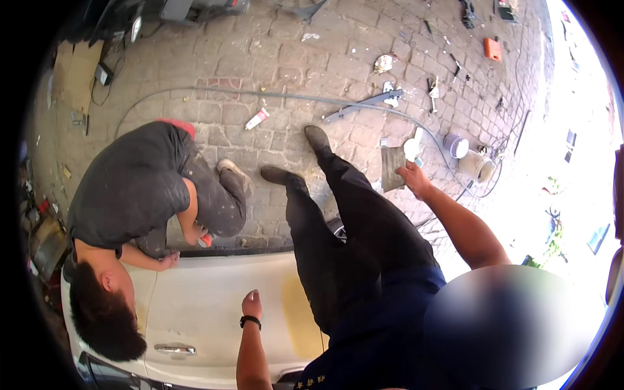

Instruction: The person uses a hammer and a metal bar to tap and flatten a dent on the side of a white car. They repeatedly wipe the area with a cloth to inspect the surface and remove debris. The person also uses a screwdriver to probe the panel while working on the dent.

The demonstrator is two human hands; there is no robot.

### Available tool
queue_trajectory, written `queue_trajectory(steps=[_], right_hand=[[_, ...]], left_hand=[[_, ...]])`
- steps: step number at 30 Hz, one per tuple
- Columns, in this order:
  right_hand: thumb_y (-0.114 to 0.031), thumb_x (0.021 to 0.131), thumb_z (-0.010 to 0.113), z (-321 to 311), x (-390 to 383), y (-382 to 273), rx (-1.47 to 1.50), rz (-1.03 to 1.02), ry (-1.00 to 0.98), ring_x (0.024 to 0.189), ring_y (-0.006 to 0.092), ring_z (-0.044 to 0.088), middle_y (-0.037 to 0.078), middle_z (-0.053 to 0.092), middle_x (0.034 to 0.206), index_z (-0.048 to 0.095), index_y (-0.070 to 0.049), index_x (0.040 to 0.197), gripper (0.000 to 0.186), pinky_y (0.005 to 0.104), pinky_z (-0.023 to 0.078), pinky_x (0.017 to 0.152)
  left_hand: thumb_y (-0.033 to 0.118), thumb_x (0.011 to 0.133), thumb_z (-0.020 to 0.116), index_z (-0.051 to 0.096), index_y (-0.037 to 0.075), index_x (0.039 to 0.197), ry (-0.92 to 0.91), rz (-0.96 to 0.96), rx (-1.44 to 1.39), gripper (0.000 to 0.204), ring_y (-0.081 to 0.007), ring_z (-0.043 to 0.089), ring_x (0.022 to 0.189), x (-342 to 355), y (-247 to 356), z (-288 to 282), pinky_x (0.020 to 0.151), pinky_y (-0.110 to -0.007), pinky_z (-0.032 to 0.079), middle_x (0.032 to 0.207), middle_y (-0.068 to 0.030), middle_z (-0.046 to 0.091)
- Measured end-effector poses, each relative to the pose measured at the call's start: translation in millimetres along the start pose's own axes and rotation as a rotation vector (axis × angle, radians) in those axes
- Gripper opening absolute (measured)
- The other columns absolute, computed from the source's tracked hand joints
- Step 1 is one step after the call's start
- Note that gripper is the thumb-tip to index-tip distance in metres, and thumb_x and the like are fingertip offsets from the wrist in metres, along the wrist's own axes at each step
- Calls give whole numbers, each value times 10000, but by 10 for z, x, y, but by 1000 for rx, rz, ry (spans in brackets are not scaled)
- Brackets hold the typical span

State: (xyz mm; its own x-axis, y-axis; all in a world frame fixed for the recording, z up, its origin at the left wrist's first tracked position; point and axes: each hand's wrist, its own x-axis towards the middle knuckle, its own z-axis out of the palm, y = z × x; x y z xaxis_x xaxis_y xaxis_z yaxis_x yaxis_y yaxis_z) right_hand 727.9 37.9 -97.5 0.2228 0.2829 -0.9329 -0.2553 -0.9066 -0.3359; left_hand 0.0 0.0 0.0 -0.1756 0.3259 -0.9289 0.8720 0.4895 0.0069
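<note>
Nearest, the left hand [251, 304] rests closed in a loose fist on the cream car door [201, 305], a black watch [250, 320] on its wrist. Farther out, the right hand [413, 179] pinches a flat grey board [392, 168] by its edge — over the paving. Another person [130, 214] crouches beside the door.

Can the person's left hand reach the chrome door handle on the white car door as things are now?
Probably yes. The left hand rests on the white car door, and the chrome door handle lies on the same panel with bare surface between; the crouching co-worker is off to the side.
</note>
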Motion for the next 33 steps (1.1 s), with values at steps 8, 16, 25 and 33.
queue_trajectory(steps=[8, 16, 25, 33], right_hand=[[-223, 887, 623, -828, -386, 473, -151, -22, 332, 893, 271, 652, 215, 690, 957, 620, 69, 1096, 359, 426, 504, 800], [-178, 863, 631, -1195, -1270, 1569, -23, 267, 483, 922, 250, 674, 197, 710, 978, 658, 63, 1069, 318, 400, 519, 802], [-112, 925, 603, -1008, -1014, 1985, 245, 132, 401, 901, 193, 644, 106, 701, 1020, 635, 62, 1160, 294, 345, 514, 825], [-140, 899, 598, -1692, -724, 1663, 250, 66, 344, 794, 162, 617, 51, 661, 889, 661, -8, 1044, 206, 322, 499, 736]], left_hand=[[223, 1065, 524, 557, 6, 806, 2, 322, -445, 340, -147, 561, 701, 532, 2529, 212, 707, -338, 497, 708, -53, 564], [308, 1055, 578, 570, -10, 725, -71, 319, -111, 458, -146, 500, 537, 667, 2814, 295, 553, -371, 435, 583, -35, 506], [290, 1059, 565, 648, -8, 926, 35, 206, -187, 337, -216, 638, 732, 841, 2174, 33, 705, -363, 487, 858, -113, 701], [414, 1033, 579, 683, -35, 909, 20, 137, 148, 477, -326, 669, 789, 47, 3154, -75, 758, -445, 493, 836, -231, 694]])
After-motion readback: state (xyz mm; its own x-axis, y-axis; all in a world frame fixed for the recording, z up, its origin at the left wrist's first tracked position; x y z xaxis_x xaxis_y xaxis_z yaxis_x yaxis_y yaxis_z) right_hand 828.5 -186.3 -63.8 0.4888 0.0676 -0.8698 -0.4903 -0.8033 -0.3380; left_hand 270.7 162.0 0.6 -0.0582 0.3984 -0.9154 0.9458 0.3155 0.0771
